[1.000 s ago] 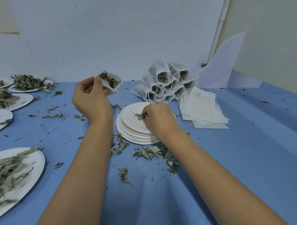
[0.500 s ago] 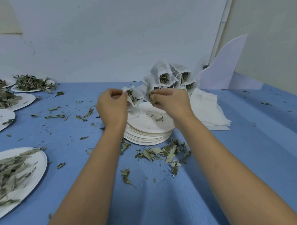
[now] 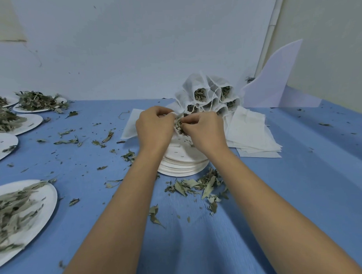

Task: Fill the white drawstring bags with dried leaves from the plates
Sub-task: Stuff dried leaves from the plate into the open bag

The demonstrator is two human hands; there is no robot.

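Blue-clothed table (image 3: 301,194) bears leaf plates (image 3: 44,195), stacked plates (image 3: 183,167), bags (image 3: 254,134), loose leaves (image 3: 198,185)

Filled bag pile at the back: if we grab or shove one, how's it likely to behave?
Probably floppy: the filled bags are thin, crumpled cloth that slumps around its load. Likely light, since they hold only dried leaves. Their mouths are open and they lie stacked on each other, so a shove may topple the pile and spill leaves.

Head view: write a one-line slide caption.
Left hand holds a white bag while right hand pushes dried leaves in, over stacked plates.
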